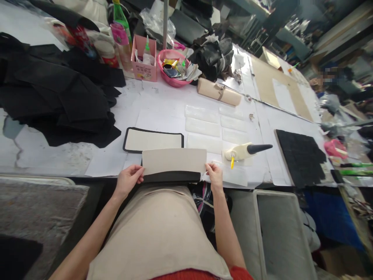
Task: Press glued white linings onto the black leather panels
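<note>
Between both hands is a beige rectangular panel (pixel 175 160), held over a black fabric piece (pixel 171 177) at the table's front edge. My left hand (pixel 129 179) pinches the panel's left end. My right hand (pixel 214 175) grips its right end with thumb and fingers together. Just behind lies a similar beige panel with a black border (pixel 154 140). To the right rests a cream tool with a black handle (pixel 247 151) and a yellow tip. Several translucent rectangular strips (pixel 203 127) are laid out in two columns behind the tool.
Black fabric pieces (pixel 58 89) are heaped at the left. A pink box (pixel 144 58), a pink basket (pixel 175 79) and a beige roll (pixel 219 92) stand along the back. A black stack (pixel 301 157) lies at the right, and a grey padded bin (pixel 281 233) stands below the table edge.
</note>
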A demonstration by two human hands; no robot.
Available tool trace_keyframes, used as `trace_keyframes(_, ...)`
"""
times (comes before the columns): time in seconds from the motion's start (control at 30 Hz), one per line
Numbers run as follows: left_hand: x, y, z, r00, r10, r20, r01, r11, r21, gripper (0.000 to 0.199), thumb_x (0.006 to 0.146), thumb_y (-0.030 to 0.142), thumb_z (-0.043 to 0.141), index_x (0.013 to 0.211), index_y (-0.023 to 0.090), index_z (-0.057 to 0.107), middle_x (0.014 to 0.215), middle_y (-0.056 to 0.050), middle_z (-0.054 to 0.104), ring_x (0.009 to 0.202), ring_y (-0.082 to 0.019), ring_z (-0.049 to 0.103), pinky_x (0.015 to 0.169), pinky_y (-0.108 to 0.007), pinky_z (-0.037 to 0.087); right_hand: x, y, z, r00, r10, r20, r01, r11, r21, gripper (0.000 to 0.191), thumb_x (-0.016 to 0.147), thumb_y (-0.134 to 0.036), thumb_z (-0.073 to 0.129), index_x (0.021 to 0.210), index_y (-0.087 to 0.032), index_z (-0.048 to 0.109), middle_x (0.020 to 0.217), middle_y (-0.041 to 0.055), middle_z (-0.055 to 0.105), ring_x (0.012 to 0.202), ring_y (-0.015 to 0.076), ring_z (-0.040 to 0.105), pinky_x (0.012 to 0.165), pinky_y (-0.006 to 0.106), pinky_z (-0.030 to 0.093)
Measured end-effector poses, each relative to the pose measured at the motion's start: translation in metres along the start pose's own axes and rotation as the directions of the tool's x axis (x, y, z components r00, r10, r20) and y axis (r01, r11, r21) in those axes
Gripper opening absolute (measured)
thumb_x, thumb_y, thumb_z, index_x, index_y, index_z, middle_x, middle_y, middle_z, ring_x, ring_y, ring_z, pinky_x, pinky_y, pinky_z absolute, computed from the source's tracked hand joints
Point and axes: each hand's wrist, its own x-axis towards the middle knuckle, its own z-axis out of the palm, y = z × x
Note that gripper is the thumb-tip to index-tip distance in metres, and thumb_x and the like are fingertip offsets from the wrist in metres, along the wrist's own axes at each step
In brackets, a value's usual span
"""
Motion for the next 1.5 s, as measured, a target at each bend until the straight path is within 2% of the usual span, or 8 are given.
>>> trace_keyframes(0.2, 0.0, -0.019, -0.006, 0.998, 0.006, -0.066, 0.01, 0.97, 0.241, 0.039, 0.073, 0.057, 0.069, 0.081, 0.018, 0.068, 0.061, 0.0, 0.064, 0.05, -0.013, 0.059, 0.046, -0.021, 0.045, -0.001, 0.041, 0.002, 1.0, 0.017, -0.005, -0.017, 0.993, -0.12, 0.04, 0.067, -0.055, 0.07, 0.072, -0.015, 0.067, 0.064, 0.0016, 0.066, 0.057, 0.0135, 0.054, 0.052, 0.025, 0.044)
trace_keyframes(0.4, 0.0, -0.033, -0.011, 0.995, 0.006, -0.101, 0.026, 0.949, 0.315, 0.036, 0.074, 0.055, 0.067, 0.079, 0.02, 0.069, 0.061, 0.001, 0.065, 0.049, -0.014, 0.059, 0.045, -0.021, 0.043, 0.003, 0.066, 0.003, 0.999, -0.026, 0.037, 0.037, 0.95, -0.311, 0.04, 0.074, -0.055, 0.063, 0.076, -0.016, 0.068, 0.073, 0.0055, 0.071, 0.067, 0.0191, 0.063, 0.059, 0.027, 0.048)
trace_keyframes(0.63, 0.004, -0.033, -0.01, 0.992, -0.06, -0.112, 0.092, 0.946, 0.31, 0.039, 0.071, 0.058, 0.067, 0.078, 0.02, 0.069, 0.062, -0.001, 0.068, 0.051, -0.016, 0.062, 0.043, -0.022, 0.041, 0.004, 0.064, 0.008, 0.999, -0.041, 0.034, 0.052, 0.873, -0.485, 0.034, 0.078, -0.049, 0.057, 0.08, -0.017, 0.07, 0.079, 0.0073, 0.075, 0.073, 0.0219, 0.067, 0.072, 0.03, 0.05)
trace_keyframes(0.77, 0.006, -0.033, -0.01, 0.99, -0.076, -0.116, 0.109, 0.941, 0.319, 0.039, 0.07, 0.058, 0.068, 0.077, 0.02, 0.069, 0.058, -0.001, 0.067, 0.046, -0.014, 0.057, 0.042, -0.022, 0.038, 0.003, 0.06, 0.01, 0.999, -0.038, 0.024, 0.045, 0.834, -0.549, 0.031, 0.079, -0.045, 0.056, 0.08, -0.018, 0.072, 0.08, 0.0072, 0.075, 0.076, 0.0233, 0.068, 0.074, 0.031, 0.049)
trace_keyframes(0.9, 0.006, -0.031, -0.01, 0.99, -0.068, -0.121, 0.109, 0.921, 0.374, 0.037, 0.071, 0.057, 0.067, 0.075, 0.02, 0.069, 0.053, 0.0, 0.065, 0.044, -0.014, 0.055, 0.043, -0.023, 0.036, 0.003, 0.059, 0.011, 1.0, -0.026, 0.016, 0.031, 0.818, -0.574, 0.03, 0.08, -0.043, 0.055, 0.081, -0.018, 0.072, 0.08, 0.0071, 0.076, 0.077, 0.0239, 0.068, 0.075, 0.031, 0.049)
trace_keyframes(1.2, 0.004, -0.029, -0.009, 0.989, -0.054, -0.139, 0.113, 0.879, 0.464, 0.035, 0.073, 0.057, 0.066, 0.076, 0.022, 0.07, 0.051, 0.0, 0.064, 0.054, -0.018, 0.06, 0.052, -0.025, 0.038, 0.005, 0.06, 0.013, 1.0, 0.011, 0.009, -0.003, 0.79, -0.614, 0.027, 0.08, -0.04, 0.056, 0.083, -0.018, 0.073, 0.084, 0.008, 0.076, 0.081, 0.0251, 0.069, 0.075, 0.031, 0.048)
trace_keyframes(1.37, 0.005, -0.032, -0.01, 0.991, -0.013, -0.134, 0.078, 0.866, 0.495, 0.033, 0.074, 0.055, 0.065, 0.074, 0.023, 0.07, 0.052, 0.001, 0.064, 0.056, -0.018, 0.062, 0.061, -0.027, 0.041, 0.004, 0.061, 0.013, 1.0, 0.001, 0.012, 0.007, 0.771, -0.636, 0.027, 0.081, -0.04, 0.056, 0.084, -0.018, 0.073, 0.083, 0.0072, 0.076, 0.08, 0.0241, 0.069, 0.075, 0.031, 0.047)
trace_keyframes(1.5, 0.006, -0.032, -0.009, 0.991, 0.002, -0.135, 0.067, 0.863, 0.501, 0.031, 0.074, 0.053, 0.064, 0.073, 0.023, 0.069, 0.052, 0.002, 0.064, 0.056, -0.018, 0.063, 0.061, -0.027, 0.041, 0.003, 0.063, 0.013, 1.0, -0.024, 0.016, 0.029, 0.761, -0.648, 0.027, 0.081, -0.039, 0.055, 0.083, -0.019, 0.073, 0.082, 0.0075, 0.076, 0.08, 0.0243, 0.069, 0.075, 0.031, 0.047)
